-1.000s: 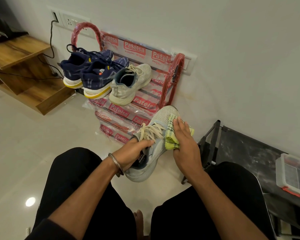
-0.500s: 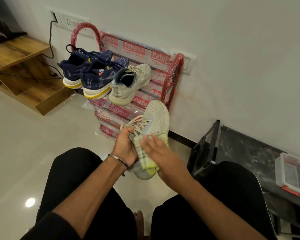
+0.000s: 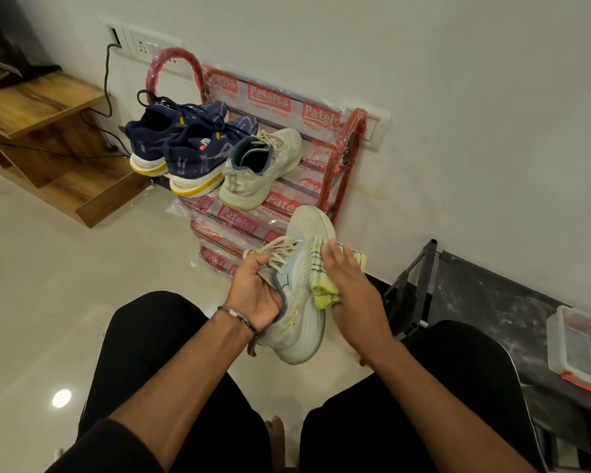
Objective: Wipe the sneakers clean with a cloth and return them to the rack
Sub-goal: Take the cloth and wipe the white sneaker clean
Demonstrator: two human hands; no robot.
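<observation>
The left hand (image 3: 256, 295) grips the sneaker (image 3: 301, 291) at its collar, fingers curled into the opening and thumb over the tongue by the laces, which holds the shoe steady in the air above the knees, heel near and toe pointing far. That grip leaves the shoe's right side bare for the right hand (image 3: 348, 278), which lies flat with fingers straight and slightly spread, pressing the cloth (image 3: 325, 291) against the upper so the palm can rub along it. The cloth is a folded yellow-green pad with dark lines, bunched under the palm and sticking out at both ends. The sneaker is pale grey-white mesh with cream laces, a blue-grey collar and a thick pale sole, a little grubby toward the heel. Just beyond it stands the rack (image 3: 342, 158), red-framed and plastic-wrapped, against the wall; its top tier carries the matching grey shoe (image 3: 263, 165) with a free spot to its right, judged the place for this one, and two navy shoes (image 3: 185, 145) further left.
</observation>
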